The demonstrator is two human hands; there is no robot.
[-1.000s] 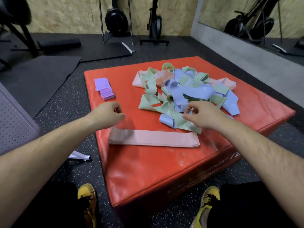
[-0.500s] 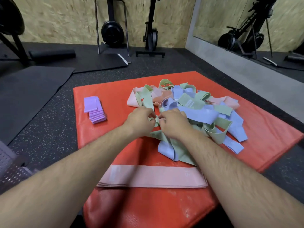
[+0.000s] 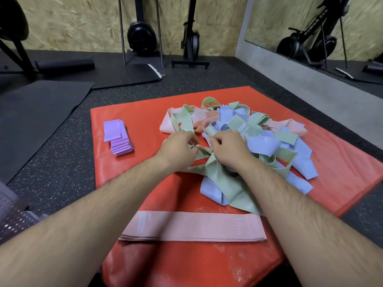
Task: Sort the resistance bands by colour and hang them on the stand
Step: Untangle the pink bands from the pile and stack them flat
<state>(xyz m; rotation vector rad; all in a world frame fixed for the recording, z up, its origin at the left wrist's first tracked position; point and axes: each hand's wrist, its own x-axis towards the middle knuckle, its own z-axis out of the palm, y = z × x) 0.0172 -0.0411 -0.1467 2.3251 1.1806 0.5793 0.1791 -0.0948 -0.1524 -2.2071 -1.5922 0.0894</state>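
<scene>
Red pad (image 3: 128, 189), near its middle: my left hand (image 3: 178, 150) and right hand (image 3: 226, 151) each pinch one green band (image 3: 204, 152) between them, at the left of the pile (image 3: 259, 141).

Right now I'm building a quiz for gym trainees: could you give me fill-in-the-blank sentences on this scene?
The neat stack of bands on the red pad's left side is ____.
The flat band nearest the person is ____.
The left hand and right hand pinch at a tangled pile of green, pink and ____ bands.
Missing: purple; pink; blue.
</scene>
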